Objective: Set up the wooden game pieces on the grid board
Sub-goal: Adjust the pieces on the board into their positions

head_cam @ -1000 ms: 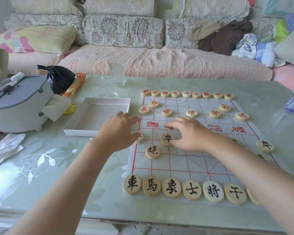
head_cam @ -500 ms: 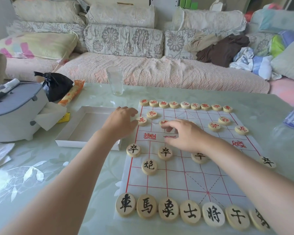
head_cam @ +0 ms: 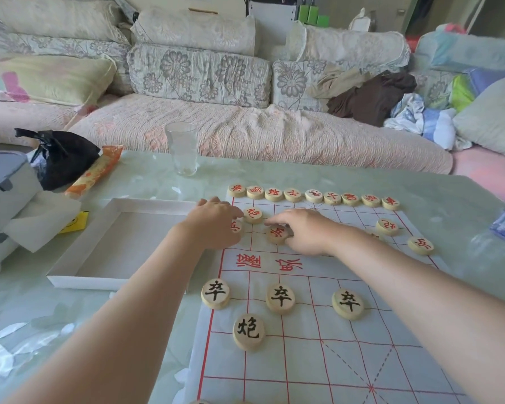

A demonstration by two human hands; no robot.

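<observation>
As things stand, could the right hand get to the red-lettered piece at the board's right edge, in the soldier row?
Probably yes. The right hand rests on a red piece in that row, and the edge piece lies uncovered beside the forearm, with only open board between them.

The grid board (head_cam: 347, 360) is white with red lines and red characters across its middle. On it, the pale wooden pieces nearest the camera (head_cam: 280, 298) carry black characters; those at its far edge (head_cam: 314, 196) carry red ones. Left of the board lies a white tray (head_cam: 79, 275), and beyond that a black bag (head_cam: 62, 157) and an orange packet (head_cam: 96, 172). The table (head_cam: 70, 316) under the board is pale green with white leaf shapes. Behind the board, the sofa cushions (head_cam: 199, 74) show grey flowers on cream.
</observation>
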